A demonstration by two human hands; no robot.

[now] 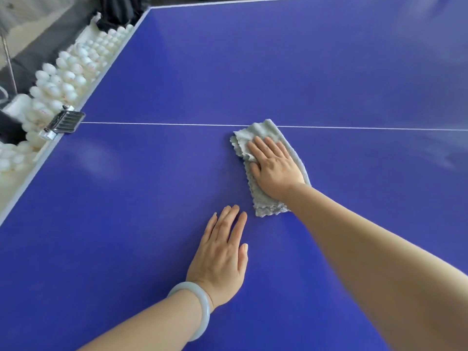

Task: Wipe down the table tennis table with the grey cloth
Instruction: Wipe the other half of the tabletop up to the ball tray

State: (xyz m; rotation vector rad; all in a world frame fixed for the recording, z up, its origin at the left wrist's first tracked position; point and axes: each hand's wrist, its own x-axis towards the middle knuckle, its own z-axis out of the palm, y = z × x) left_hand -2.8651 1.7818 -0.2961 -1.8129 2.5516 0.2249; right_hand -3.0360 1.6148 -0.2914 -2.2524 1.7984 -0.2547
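Just below the thin white line (152,123) that crosses the blue counter (126,198), the folded grey cloth (260,133) lies flat, its upper corner lapping over that line. The right hand (274,168) presses on the cloth's middle, palm down, fingers straight and released, gripping nothing. The left hand (222,254) rests flat on the bare counter near the cloth's lower left corner, fingers extended, likewise released. A pale bracelet (200,307) sits on its wrist. At the counter's left edge a metal clamp (63,121) is fixed at the line's end, with heaped white balls (68,72) beyond it.
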